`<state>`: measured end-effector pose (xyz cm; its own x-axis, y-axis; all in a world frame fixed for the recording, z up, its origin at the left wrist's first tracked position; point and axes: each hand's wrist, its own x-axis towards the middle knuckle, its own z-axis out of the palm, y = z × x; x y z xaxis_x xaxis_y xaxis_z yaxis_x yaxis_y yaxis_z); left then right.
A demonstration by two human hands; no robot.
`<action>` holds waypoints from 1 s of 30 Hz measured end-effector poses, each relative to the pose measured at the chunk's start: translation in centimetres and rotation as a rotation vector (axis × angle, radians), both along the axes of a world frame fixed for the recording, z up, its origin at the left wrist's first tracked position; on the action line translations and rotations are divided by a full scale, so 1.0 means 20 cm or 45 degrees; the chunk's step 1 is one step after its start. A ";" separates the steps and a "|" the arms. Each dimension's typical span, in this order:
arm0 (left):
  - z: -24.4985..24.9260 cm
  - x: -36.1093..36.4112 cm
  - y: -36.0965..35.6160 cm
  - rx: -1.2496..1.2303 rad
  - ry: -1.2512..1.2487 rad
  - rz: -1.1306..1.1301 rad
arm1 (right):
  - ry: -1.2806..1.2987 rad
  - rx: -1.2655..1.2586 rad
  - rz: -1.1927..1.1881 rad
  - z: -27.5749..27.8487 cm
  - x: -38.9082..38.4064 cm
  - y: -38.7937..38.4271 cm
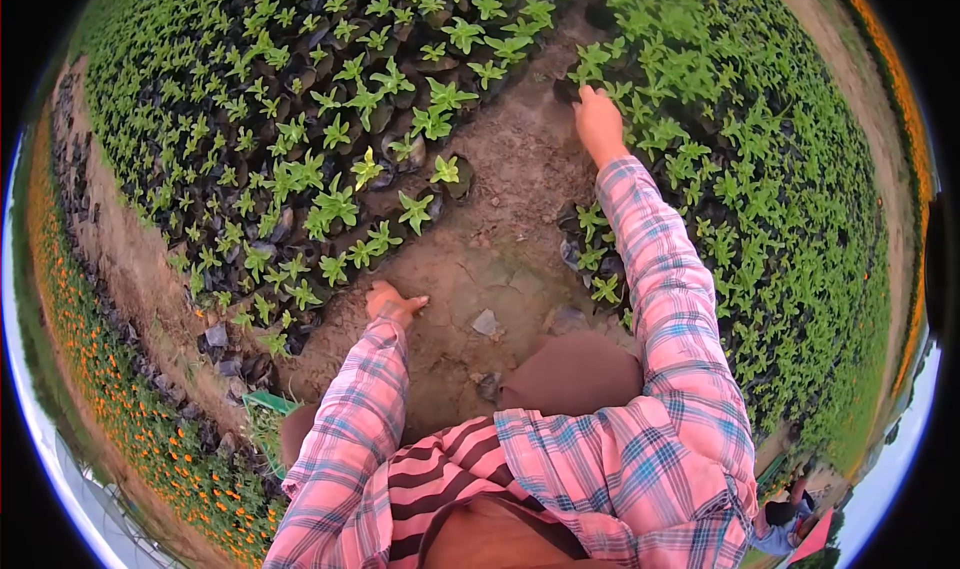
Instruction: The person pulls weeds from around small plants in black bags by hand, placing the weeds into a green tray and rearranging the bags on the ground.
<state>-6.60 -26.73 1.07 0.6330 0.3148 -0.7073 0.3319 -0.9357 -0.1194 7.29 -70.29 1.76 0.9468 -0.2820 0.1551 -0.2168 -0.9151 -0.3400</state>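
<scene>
My right hand reaches forward to the edge of the right-hand plant bed. Its fingers are closed at a black nursery bag, beside a leafy green seedling; the fingertips are partly hidden. Low over the bare soil is my left hand, its thumb stretched out to the right and apart from the fingers. Nothing shows in it. Close by stand small seedlings at the border of the left-hand bed.
Dense seedlings in black bags fill the left bed and the right bed. Between my knees and the beds lies a grey scrap. A green crate edge shows at lower left, orange flowers beyond. Another person is at lower right.
</scene>
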 end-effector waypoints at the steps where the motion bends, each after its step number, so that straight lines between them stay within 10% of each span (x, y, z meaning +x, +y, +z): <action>1: 0.00 0.00 0.00 0.002 -0.004 0.004 | 0.000 -0.026 0.073 -0.03 0.01 -0.03; 6: 0.03 0.00 0.00 -0.042 0.004 0.016 | -0.340 0.051 0.390 0.12 -0.02 0.09; 12: 0.01 0.01 0.01 -0.055 0.043 -0.035 | 0.171 0.047 0.881 0.19 -0.09 0.46; 16: -0.01 0.01 0.03 -0.058 0.049 -0.027 | 0.038 0.287 0.861 0.14 -0.13 0.41; 21: 0.02 0.03 -0.04 0.006 0.090 0.018 | -0.255 -0.029 -0.148 0.21 -0.01 0.06; 22: 0.03 0.03 -0.04 0.060 0.112 0.025 | -0.416 -0.606 0.040 0.10 0.01 -0.07; 24: 0.00 0.03 -0.05 0.116 0.176 -0.018 | 0.073 -0.250 -0.072 0.12 0.01 -0.16; 30: 0.13 0.02 -0.07 0.043 0.028 0.142 | -0.146 -0.195 0.005 0.12 0.09 -0.25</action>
